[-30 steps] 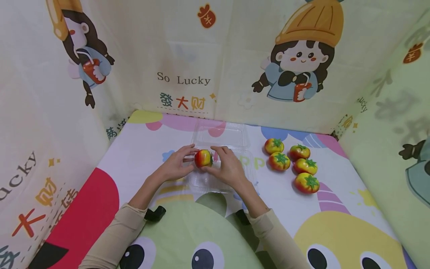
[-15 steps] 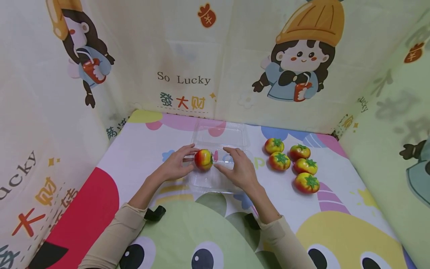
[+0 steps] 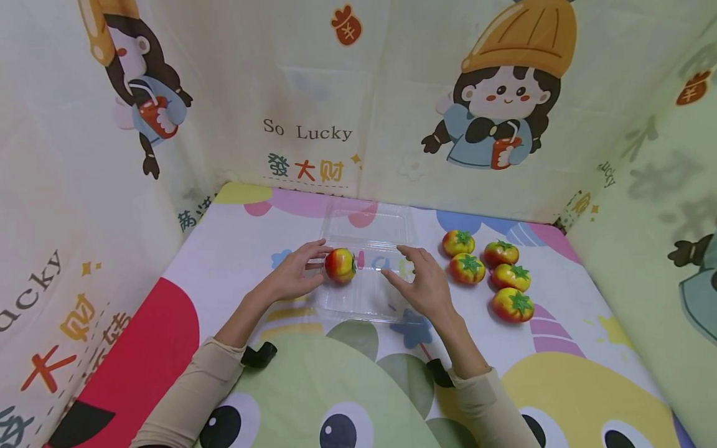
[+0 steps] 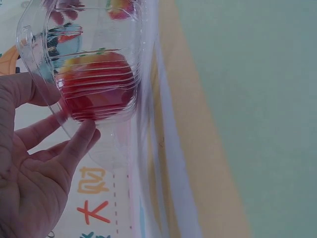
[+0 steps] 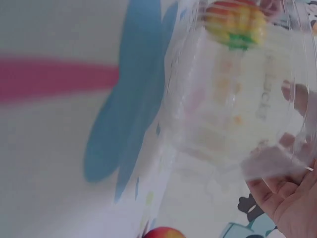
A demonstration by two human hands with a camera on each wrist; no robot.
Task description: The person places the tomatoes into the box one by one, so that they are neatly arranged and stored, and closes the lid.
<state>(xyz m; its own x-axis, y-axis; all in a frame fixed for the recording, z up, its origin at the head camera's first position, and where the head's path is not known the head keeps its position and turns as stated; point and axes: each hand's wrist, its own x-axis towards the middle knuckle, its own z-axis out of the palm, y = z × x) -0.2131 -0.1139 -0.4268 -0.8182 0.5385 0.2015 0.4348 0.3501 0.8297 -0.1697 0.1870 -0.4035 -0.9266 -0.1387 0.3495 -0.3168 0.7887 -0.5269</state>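
A red-and-yellow persimmon-like fruit point(image 3: 339, 266) with a green leafy top sits in the left end of a clear plastic clamshell box point(image 3: 358, 305), whose lid lies folded back. My left hand point(image 3: 297, 270) holds the box at that end, thumb and fingers spread about its rim. Through the wall, the left wrist view shows the fruit point(image 4: 99, 89) beside the fingertips. My right hand point(image 3: 422, 283) hovers over the box's right end, thumb and fingers apart with nothing between them. In the right wrist view, clear plastic partly overlaps the right hand point(image 5: 292, 198).
Several similar fruits point(image 3: 466, 269) stand grouped on the table to the right of the box. The lid point(image 3: 366, 224) reaches back toward the printed cloth wall point(image 3: 392, 124). A colourful patterned cloth point(image 3: 269, 386) covers the table.
My right hand has let go of the fruit and moved right, away from it, its fingers spreading. The fruit stays in the left end of the box, and my left hand has not moved.
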